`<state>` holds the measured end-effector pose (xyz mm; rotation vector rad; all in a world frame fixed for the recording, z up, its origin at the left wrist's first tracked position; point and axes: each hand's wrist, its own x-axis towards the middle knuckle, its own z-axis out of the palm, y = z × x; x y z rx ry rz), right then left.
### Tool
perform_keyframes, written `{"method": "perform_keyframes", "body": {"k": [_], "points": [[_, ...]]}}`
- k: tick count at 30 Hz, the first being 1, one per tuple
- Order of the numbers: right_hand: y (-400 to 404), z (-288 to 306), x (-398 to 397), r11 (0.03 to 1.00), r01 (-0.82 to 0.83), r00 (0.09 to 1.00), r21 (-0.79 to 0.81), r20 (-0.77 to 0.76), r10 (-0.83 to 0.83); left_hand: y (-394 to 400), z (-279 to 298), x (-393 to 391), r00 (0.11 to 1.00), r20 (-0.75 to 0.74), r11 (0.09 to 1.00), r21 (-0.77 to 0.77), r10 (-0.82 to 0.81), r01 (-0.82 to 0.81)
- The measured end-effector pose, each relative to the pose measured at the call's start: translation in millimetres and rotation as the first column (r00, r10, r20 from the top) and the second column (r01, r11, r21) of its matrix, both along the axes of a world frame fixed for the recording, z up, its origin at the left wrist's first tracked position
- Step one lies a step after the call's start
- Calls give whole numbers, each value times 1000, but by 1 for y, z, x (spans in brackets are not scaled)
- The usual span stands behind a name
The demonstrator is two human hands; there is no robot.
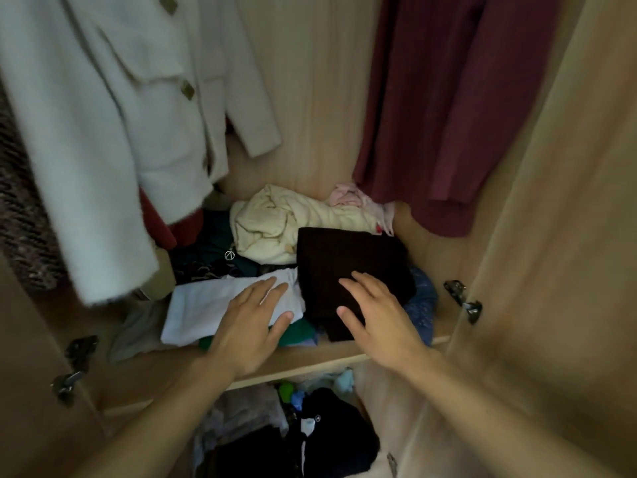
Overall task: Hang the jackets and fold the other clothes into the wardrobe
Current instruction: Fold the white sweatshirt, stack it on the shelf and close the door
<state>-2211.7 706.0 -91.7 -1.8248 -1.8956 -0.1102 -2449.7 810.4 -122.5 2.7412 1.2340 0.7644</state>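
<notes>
Wardrobe: I look into a pale wood wardrobe (344, 98); its shelf (310, 360) carries a heap of clothes; a white jacket (113, 132) and a maroon garment (448, 108) hang above.
Dark folded piece: the brown knit (348, 270) lies on the heap's right side, beside a folded white cloth (213, 305).
Grip: my left hand (251, 326) rests flat on the white cloth, fingers straight; my right hand (379, 315) lies spread on the knit; neither holds anything.
Handling: soft, light, floppy, I judge; best lifted from under both side edges.
Axis: the knit's long side runs from the shelf's front toward the back, slightly skewed.
</notes>
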Motion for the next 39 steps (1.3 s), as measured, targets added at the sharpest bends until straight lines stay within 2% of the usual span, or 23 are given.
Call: {"method": "perform_keyframes", "body": {"k": [5,10,14,18,23,29,31,34,39], "points": [[-60,10,41,997,-14,999,80,-46,18,-54,31,39,1000,-8,999,38,16,-15],[-123,16,91,990,-32,992,137,-116,48,-138,60,94,995,-53,996,45,81,-79],[-167,23,114,983,-17,978,182,-201,54,-199,77,121,993,-88,996,53,73,-69],[-204,34,124,964,-29,982,263,-170,76,-236,89,131,992,-98,995,64,79,-73],[-248,42,124,954,24,994,297,-109,9,-264,98,131,997,-65,997,75,34,-29],[-300,49,125,958,123,992,260,-43,-116,-284,93,133,997,-70,999,32,-28,30],[-320,55,126,953,177,983,247,-92,-159,-286,94,144,995,-90,999,36,-33,36],[-353,69,137,938,248,966,241,-140,-219,-302,104,167,999,-12,999,-13,-45,45],[-389,84,162,867,315,942,386,-238,-236,-339,111,193,995,12,995,-9,-96,96]]}}
